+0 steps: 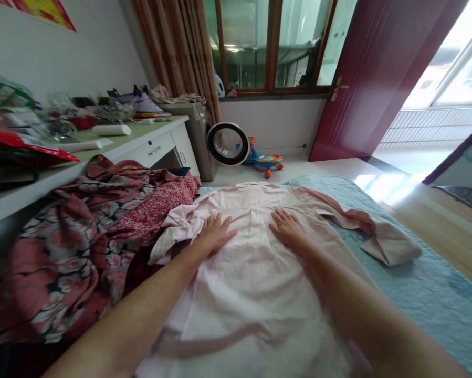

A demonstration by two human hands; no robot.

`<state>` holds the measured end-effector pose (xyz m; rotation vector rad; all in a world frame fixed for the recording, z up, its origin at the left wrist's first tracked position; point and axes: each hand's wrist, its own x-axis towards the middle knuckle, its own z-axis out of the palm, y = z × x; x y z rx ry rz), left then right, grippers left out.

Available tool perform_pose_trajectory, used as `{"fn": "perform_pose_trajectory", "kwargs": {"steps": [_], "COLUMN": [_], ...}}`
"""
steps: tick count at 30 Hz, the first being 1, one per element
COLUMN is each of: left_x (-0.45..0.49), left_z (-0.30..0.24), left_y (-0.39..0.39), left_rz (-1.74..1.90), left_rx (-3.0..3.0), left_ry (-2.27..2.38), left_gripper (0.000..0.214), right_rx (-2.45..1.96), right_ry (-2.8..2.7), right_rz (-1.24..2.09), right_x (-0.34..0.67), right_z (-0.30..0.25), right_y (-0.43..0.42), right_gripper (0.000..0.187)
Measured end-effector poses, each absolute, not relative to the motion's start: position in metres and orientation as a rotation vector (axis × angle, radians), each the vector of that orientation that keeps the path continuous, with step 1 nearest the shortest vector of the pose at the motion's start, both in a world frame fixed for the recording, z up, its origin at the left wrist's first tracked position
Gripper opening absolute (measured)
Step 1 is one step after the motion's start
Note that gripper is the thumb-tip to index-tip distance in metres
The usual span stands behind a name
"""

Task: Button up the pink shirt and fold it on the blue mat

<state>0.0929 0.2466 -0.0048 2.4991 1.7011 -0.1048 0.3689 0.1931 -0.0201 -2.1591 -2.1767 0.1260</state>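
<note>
A pale pink long-sleeved shirt (255, 278) is spread out on a light blue quilted bed cover (425, 294), its collar end at the far side. My left hand (217, 232) lies flat on the shirt's upper left part, fingers spread. On the upper right part rests my right hand (286, 227), also flat and open. The right sleeve stretches out across the cover, its cuff end folded over. Bunched up beside my left hand is the left sleeve. Neither hand grips anything.
Floral clothes (74, 236) are heaped at the left, against a cluttered white desk (141, 149). Beyond stands a washing machine (198, 136) with its round door (228, 144) swung out. A blue and orange toy (265, 159) sits on the floor near an open dark red door (362, 79).
</note>
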Motion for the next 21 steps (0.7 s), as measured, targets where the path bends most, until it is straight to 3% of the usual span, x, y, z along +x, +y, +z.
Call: {"fn": "perform_pose_trajectory", "kwargs": {"steps": [5,8,11,14,17,21], "left_x": [0.048,0.027,0.013,0.005,0.001,-0.004], "left_z": [0.022,0.036,0.038,0.031,0.025,0.020], "left_y": [0.262,0.269,0.268,0.265,0.264,0.264], "left_rz": [-0.043,-0.010,0.018,0.033,0.054,0.121], "left_rx": [2.477,2.447,2.397,2.347,2.348,2.411], "left_ry": [1.686,1.763,1.853,1.904,1.859,1.766], "left_gripper": [0.041,0.034,0.037,0.053,0.065,0.059], "right_rx": [-2.464,-2.241,-1.879,-1.669,-1.631,-1.651], "right_ry": [-1.853,-1.986,-2.252,-2.406,-2.432,-2.454], "right_rz": [0.150,0.212,0.397,0.465,0.388,0.354], "right_x": [0.365,0.315,0.255,0.219,0.211,0.213], "right_z": [0.002,0.016,0.018,0.009,0.000,0.000], "right_y": [0.175,0.156,0.133,0.111,0.099,0.098], "right_gripper": [0.058,0.058,0.062,0.062,0.060,0.061]}}
